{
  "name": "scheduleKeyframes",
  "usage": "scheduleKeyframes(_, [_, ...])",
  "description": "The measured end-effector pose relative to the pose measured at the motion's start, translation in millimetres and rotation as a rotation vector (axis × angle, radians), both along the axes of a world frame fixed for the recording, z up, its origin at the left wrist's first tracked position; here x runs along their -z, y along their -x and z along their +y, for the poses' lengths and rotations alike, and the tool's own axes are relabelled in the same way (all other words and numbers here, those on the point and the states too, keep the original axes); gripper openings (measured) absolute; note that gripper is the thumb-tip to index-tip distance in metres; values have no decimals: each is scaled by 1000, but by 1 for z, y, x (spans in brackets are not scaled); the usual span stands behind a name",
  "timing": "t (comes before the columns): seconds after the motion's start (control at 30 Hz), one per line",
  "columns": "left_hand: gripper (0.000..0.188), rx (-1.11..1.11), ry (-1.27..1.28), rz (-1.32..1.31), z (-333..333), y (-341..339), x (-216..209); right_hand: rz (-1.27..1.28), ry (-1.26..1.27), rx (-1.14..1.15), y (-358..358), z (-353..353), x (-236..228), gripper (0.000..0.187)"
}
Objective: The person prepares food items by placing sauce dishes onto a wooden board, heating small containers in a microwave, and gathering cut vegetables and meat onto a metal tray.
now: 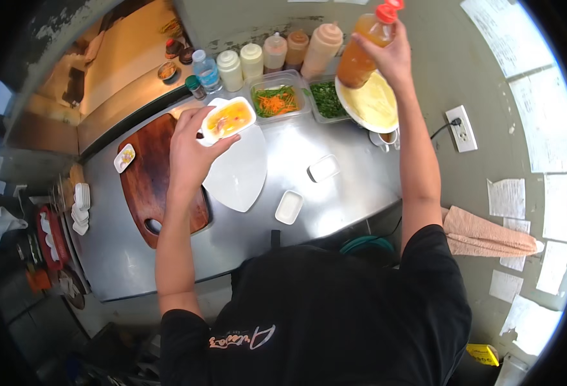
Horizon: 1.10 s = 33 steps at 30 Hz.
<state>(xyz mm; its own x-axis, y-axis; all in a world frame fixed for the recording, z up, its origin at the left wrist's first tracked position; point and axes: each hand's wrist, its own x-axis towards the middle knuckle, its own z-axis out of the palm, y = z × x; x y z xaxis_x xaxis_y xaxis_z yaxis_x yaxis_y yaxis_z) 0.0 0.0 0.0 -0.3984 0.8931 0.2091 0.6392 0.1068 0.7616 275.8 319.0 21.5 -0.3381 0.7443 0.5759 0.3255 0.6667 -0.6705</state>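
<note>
My left hand [190, 145] is closed round a small white dish [252, 116] with orange-yellow sauce in it, held tilted above a pointed white plate [240, 177]. At the far right, my right hand [394, 59] grips a clear squeeze bottle [359, 56] of amber liquid with a red cap. The bottle is raised and leans to the right. Behind and below it sits a round white dish [346, 108] with something pale yellow in it. Two small white dishes, one by the plate [290, 207] and one farther right [324, 168], rest on the metal counter.
A dark wooden board [148, 154] lies left, with a small filled dish [118, 165] on it. Tubs of shredded carrot and greens [276, 101] and chopped greens [326, 100] stand behind, before several squeeze bottles [231, 71]. A cup [384, 139] stands at the right.
</note>
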Motion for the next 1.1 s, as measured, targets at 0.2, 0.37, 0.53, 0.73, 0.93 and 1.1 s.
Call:
scheduleKeyframes(0.2, [59,-214,20,54,-45,46,35,54,-209,156,-8,69,4,53])
scheduleKeyframes(0.37, [60,-444,172,154,-107,82,58,186,15,98,4,122,64,53])
scheduleKeyframes(0.53, [62,-547,172,129,-135,121,113,40,110,8,-10,183,85,52])
scheduleKeyframes(0.73, [66,-559,170,168,-159,186,169,-157,235,24,-50,230,122,53])
scheduleKeyframes(0.93, [67,-524,230,201,-186,219,191,-246,256,-38,-31,223,138,55])
scheduleKeyframes(1.1, [75,-520,172,204,-182,230,199,-547,-76,245,-48,173,113,82])
